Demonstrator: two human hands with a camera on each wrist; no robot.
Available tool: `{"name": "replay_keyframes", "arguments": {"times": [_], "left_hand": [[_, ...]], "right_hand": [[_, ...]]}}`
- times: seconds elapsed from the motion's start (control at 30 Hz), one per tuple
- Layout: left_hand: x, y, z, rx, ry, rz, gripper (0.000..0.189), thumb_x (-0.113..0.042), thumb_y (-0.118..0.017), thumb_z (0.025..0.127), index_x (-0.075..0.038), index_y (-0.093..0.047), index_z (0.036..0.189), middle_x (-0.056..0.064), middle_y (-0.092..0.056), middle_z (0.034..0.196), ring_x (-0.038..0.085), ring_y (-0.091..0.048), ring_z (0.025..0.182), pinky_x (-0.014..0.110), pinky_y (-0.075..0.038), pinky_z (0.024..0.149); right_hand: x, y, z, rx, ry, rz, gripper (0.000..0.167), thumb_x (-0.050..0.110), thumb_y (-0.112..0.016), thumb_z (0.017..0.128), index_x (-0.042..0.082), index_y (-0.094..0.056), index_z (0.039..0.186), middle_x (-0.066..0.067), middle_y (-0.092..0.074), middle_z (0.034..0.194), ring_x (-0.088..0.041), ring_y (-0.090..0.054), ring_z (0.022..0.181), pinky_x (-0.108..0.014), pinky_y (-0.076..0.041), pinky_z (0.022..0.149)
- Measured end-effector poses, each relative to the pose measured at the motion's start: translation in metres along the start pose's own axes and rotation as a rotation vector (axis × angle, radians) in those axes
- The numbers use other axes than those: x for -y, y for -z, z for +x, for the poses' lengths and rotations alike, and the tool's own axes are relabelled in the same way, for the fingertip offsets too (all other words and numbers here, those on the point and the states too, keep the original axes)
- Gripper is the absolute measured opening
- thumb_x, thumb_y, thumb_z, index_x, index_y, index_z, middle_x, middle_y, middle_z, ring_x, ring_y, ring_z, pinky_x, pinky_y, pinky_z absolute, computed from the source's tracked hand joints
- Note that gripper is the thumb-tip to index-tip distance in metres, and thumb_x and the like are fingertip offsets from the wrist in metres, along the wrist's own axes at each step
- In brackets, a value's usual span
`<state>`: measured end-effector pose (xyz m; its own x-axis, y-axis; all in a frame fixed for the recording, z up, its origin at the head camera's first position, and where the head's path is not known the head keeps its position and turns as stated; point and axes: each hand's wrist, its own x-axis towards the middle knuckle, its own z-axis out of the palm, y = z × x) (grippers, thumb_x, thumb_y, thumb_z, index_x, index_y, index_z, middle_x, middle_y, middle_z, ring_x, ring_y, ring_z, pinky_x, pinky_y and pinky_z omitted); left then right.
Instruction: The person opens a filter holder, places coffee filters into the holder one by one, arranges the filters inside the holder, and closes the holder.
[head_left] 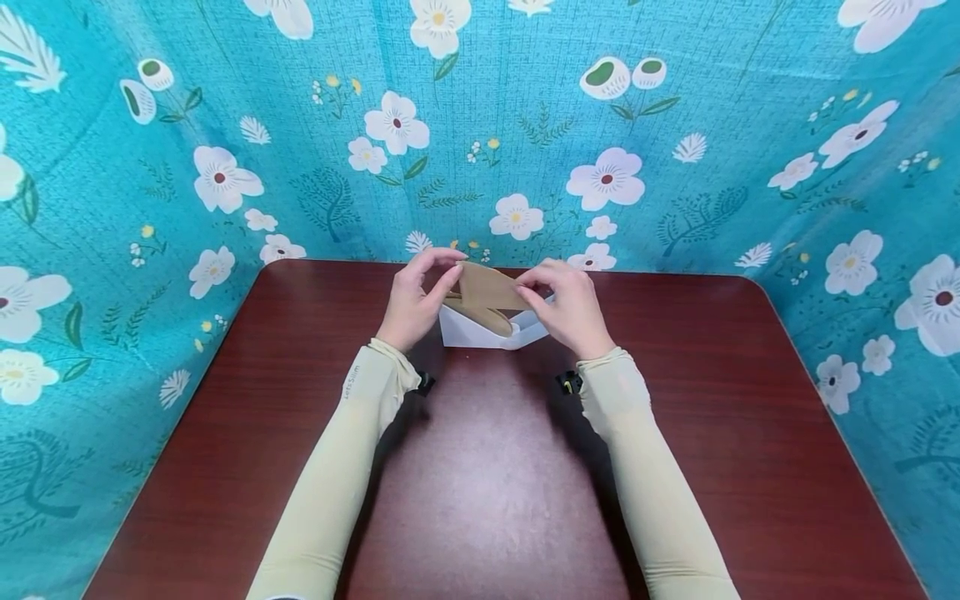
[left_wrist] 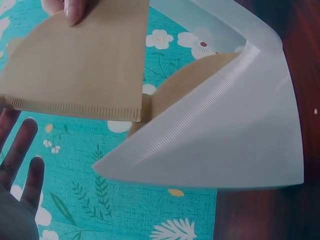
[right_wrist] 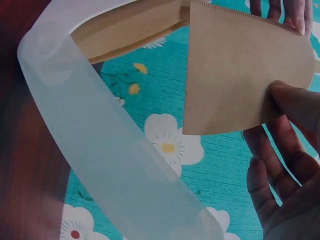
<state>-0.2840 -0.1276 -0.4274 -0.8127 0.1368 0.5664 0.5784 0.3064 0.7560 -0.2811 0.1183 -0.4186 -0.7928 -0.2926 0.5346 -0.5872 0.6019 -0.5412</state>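
Between both hands a brown paper coffee filter is held up, its crimped edge showing in both wrist views. My left hand pinches one side of it between thumb and fingertips. On the opposite side, my right hand pinches it with the thumb on its face and the other fingers partly behind. Just below stands a white, angled holder with an open middle. More brown filter paper rests inside the holder; how many pieces cannot be told.
The holder stands on a dark reddish-brown table, toward its back edge. Behind and at both sides hangs a turquoise floral curtain. Small dark devices show beneath the wrists.
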Motion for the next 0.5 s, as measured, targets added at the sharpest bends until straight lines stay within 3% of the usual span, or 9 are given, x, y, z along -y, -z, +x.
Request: {"name": "replay_keyframes", "arguments": {"times": [0.2,0.5], "left_hand": [[0.009,0.0,0.0,0.006,-0.016,-0.014,0.015,-0.009,-0.067,0.101,-0.003,-0.073,0.114,0.012,-0.073,0.109,0.022,-0.067,0.1,0.031,-0.053,0.091],[0.025,0.006,-0.008,0.023,0.049,0.029,0.015,-0.01,-0.068,0.101,-0.006,-0.073,0.114,0.01,-0.074,0.111,0.022,-0.065,0.108,0.045,-0.052,0.098]], "right_hand": [[-0.002,-0.007,0.0,0.013,-0.01,-0.017,0.004,0.012,-0.08,0.091,0.011,-0.081,0.095,-0.004,-0.074,0.088,-0.021,-0.065,0.081,-0.038,-0.053,0.073],[-0.002,-0.021,-0.002,0.068,-0.018,-0.019,0.008,0.015,-0.078,0.093,0.011,-0.08,0.099,-0.004,-0.075,0.092,-0.023,-0.067,0.084,-0.039,-0.056,0.073]]}}
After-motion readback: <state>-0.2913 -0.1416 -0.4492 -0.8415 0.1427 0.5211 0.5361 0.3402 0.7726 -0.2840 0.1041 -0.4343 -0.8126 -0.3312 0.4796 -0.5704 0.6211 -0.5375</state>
